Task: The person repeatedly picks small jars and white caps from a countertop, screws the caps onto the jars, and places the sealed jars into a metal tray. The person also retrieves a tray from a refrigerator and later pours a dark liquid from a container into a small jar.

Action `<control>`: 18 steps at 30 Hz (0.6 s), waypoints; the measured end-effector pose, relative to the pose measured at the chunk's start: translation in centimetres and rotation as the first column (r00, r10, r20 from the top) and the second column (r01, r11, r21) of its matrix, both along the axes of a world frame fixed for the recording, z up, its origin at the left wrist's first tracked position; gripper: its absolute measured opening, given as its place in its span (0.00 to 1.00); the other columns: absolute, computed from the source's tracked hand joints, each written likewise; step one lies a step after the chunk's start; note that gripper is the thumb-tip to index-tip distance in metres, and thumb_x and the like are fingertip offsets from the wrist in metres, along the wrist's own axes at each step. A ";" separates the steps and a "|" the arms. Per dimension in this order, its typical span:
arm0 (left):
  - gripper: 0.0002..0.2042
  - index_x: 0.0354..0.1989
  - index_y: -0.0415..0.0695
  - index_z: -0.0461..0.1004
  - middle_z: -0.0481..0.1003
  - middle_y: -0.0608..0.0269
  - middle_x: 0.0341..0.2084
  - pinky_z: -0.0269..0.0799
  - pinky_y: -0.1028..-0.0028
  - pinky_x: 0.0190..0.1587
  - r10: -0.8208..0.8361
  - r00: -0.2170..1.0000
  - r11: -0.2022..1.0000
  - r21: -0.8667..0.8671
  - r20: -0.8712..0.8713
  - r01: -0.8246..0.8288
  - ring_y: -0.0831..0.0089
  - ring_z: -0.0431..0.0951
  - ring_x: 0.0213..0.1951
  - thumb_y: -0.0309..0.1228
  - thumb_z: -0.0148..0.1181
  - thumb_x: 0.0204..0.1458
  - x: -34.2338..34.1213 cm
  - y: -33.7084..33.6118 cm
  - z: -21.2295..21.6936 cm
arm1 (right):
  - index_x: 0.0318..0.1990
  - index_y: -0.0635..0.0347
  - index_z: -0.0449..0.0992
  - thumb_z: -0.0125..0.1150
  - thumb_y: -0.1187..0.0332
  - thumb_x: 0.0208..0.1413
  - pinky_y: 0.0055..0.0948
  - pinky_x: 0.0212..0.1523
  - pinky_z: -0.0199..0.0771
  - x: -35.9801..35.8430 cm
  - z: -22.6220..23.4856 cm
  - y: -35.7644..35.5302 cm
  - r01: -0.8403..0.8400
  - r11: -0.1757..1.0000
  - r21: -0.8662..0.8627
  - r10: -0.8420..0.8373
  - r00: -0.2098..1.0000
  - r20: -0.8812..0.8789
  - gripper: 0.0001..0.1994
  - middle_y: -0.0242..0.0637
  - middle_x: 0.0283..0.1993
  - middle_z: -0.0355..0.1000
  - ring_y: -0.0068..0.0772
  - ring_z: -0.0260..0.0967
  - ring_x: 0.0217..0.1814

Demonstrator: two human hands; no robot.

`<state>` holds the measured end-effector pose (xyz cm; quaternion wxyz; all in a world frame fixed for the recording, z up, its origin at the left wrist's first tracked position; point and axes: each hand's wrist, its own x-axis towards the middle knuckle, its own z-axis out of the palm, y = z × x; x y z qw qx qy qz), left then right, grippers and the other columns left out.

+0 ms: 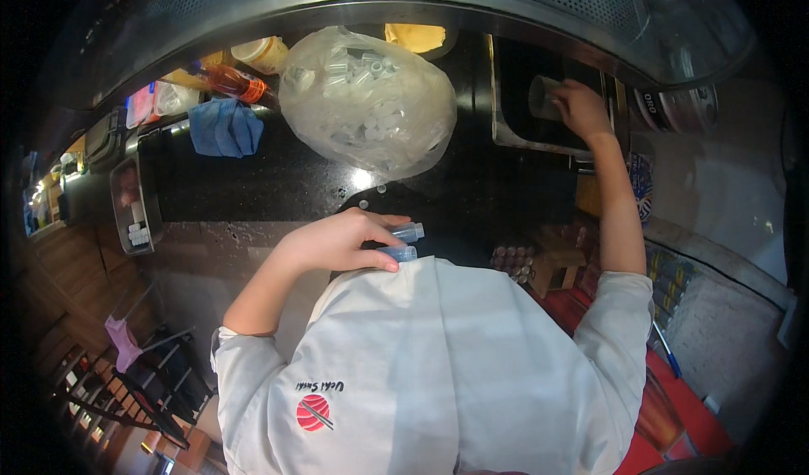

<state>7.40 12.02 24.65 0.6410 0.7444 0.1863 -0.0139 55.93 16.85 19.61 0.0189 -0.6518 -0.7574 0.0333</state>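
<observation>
My left hand (358, 241) is by the counter's near edge, close to my white jacket. Its thumb and fingers are closed around two small clear plastic tubes, one tube (408, 232) lying beyond the other (399, 253). Out at the far right, my right hand (581, 109) grips a translucent plastic cup (544, 98), tilted over a dark tray (506, 131) with a metal rim. A large clear plastic bag (337, 125) full of small tubes and white caps stands in the middle. Two small caps (364, 204) lie on the black counter in front of it.
A folded blue cloth (224, 127), an orange-red bottle (234, 83) and a white tub (261, 55) stand left of the bag. A long metal container (133, 205) holds several white-capped items at the far left. A metal hood (379, 8) overhangs the back.
</observation>
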 end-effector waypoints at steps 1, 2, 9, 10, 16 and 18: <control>0.22 0.44 0.39 0.84 0.75 0.38 0.56 0.73 0.58 0.58 0.006 1.000 1.000 0.029 -0.009 -0.005 0.45 0.76 0.58 0.45 0.71 0.50 0.3 0.0 0.3 | 0.45 0.55 0.84 0.63 0.71 0.56 0.46 0.51 0.77 0.2 -0.4 0.4 -0.007 0.999 -0.037 0.008 1.000 0.022 0.10 0.44 0.49 0.76 0.52 0.75 0.51; 0.21 0.43 0.39 0.84 0.76 0.38 0.55 0.73 0.58 0.57 0.014 1.000 0.998 0.057 -0.020 -0.013 0.45 0.77 0.57 0.45 0.72 0.50 0.4 -0.1 0.6 | 0.44 0.55 0.84 0.63 0.71 0.56 0.46 0.52 0.77 0.2 -0.7 0.9 -0.015 0.997 -0.075 0.018 0.999 0.042 0.10 0.44 0.48 0.76 0.52 0.75 0.51; 0.21 0.38 0.39 0.85 0.79 0.41 0.50 0.75 0.60 0.54 -0.093 0.980 0.987 0.114 -0.178 0.115 0.44 0.79 0.50 0.46 0.74 0.46 -0.1 1.4 0.0 | 0.41 0.57 0.83 0.64 0.72 0.54 0.50 0.51 0.74 -0.7 -1.5 2.2 -0.044 0.982 -0.181 0.048 0.999 0.015 0.08 0.48 0.45 0.76 0.57 0.74 0.49; 0.21 0.38 0.39 0.85 0.79 0.41 0.49 0.75 0.60 0.54 -0.108 0.978 0.985 0.111 -0.178 0.129 0.44 0.79 0.50 0.45 0.74 0.46 0.1 1.5 -0.1 | 0.42 0.57 0.83 0.64 0.72 0.54 0.49 0.50 0.75 -0.6 -1.6 2.3 -0.056 0.982 -0.178 0.054 0.998 -0.012 0.09 0.47 0.45 0.77 0.56 0.75 0.49; 0.19 0.37 0.39 0.85 0.78 0.40 0.49 0.75 0.62 0.54 -0.100 0.984 0.985 0.126 -0.144 0.119 0.48 0.80 0.50 0.42 0.76 0.44 1.8 3.6 0.8 | 0.46 0.58 0.84 0.66 0.67 0.57 0.41 0.47 0.76 1.2 -2.9 1.9 -0.013 0.981 -0.192 -0.066 0.916 -0.397 0.11 0.45 0.44 0.80 0.46 0.78 0.44; 0.18 0.37 0.39 0.85 0.78 0.43 0.51 0.74 0.64 0.55 -0.002 0.994 0.983 0.184 -0.106 0.021 0.51 0.80 0.52 0.41 0.77 0.43 2.9 4.7 2.3 | 0.47 0.58 0.84 0.66 0.66 0.58 0.36 0.46 0.75 0.9 -2.1 1.5 0.053 0.968 -0.246 -0.179 0.830 -0.528 0.11 0.43 0.43 0.81 0.39 0.78 0.42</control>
